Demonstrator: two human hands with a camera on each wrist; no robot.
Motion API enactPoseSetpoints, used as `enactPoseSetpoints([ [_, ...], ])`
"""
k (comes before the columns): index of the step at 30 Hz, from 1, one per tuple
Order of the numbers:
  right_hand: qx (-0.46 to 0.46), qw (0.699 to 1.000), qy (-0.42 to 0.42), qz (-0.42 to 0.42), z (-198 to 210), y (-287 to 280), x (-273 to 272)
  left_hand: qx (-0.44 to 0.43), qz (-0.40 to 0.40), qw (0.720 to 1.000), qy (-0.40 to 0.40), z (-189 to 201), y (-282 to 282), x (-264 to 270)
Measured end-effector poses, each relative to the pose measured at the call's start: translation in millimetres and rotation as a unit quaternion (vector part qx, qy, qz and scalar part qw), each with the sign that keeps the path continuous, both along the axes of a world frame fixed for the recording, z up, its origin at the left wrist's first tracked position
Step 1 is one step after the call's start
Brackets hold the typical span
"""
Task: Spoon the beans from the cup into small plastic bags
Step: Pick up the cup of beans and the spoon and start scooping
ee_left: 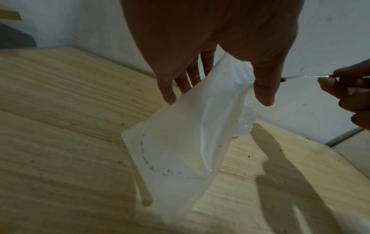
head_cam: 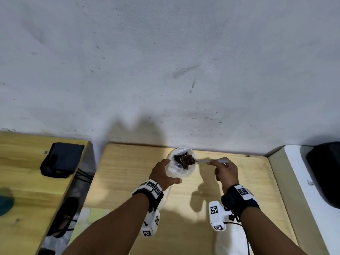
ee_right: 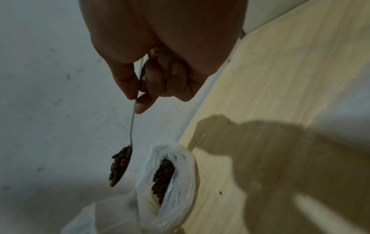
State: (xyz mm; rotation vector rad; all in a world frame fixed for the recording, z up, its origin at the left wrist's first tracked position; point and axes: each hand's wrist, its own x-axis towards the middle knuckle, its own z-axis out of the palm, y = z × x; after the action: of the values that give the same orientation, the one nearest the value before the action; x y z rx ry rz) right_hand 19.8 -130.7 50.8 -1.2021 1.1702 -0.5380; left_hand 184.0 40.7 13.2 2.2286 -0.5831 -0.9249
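Note:
My left hand (head_cam: 166, 172) holds a small translucent plastic bag (ee_left: 180, 142) upright above the wooden table (head_cam: 128, 172), fingers behind it and thumb in front. Just beyond the bag stands the cup (ee_right: 180, 182), lined with clear plastic and holding brown beans (ee_right: 163, 177). My right hand (ee_right: 138, 98) pinches the handle of a metal spoon (ee_right: 131, 125). The spoon's bowl is heaped with beans (head_cam: 189, 160) and hovers over the cup and the bag's mouth. In the left wrist view the bag's inside looks almost empty, and the spoon handle (ee_left: 300, 77) shows at the right.
A grey wall (head_cam: 165, 70) rises right behind the cup. A second wooden table at the left carries a dark pouch (head_cam: 62, 160), with a gap and cables (head_cam: 82, 176) between the tables. A white surface with a dark object (head_cam: 323, 172) lies at the right.

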Motion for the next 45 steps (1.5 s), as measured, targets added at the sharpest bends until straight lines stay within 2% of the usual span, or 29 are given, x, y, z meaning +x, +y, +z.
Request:
enactPoseSetpoints([
  [6,-0.05,0.995,-0.034,0.076,5,9,4,-0.002,-0.008,1.0,-0.006,1,-1,-6],
  [13,-0.151,0.971,0.004,0.186,8,18,18,-0.009,0.01,1.0,0.007,2,-7,-9],
  [15,-0.159,0.971,0.006,0.18,11,17,20,-0.007,0.018,1.0,0.013,2,-8,-8],
  [19,-0.155,0.986,-0.006,0.069,8,7,20,-0.001,0.021,0.999,0.025,1,-8,-3],
  [21,-0.169,0.984,0.025,0.043,4,5,20,0.006,0.019,0.999,0.037,1,-8,-1],
  [29,-0.244,0.955,0.132,0.1,-36,9,31,0.044,-0.007,0.996,0.077,-4,-19,7],
  [34,-0.192,0.971,0.123,0.077,-50,12,39,0.06,-0.006,0.993,0.105,-2,-26,12],
  [40,-0.112,0.987,0.11,0.043,-58,20,42,0.055,0.017,0.994,0.097,-5,-28,15],
  [45,-0.002,0.994,0.106,0.036,-64,17,46,0.051,0.025,0.994,0.095,-1,-26,15],
])
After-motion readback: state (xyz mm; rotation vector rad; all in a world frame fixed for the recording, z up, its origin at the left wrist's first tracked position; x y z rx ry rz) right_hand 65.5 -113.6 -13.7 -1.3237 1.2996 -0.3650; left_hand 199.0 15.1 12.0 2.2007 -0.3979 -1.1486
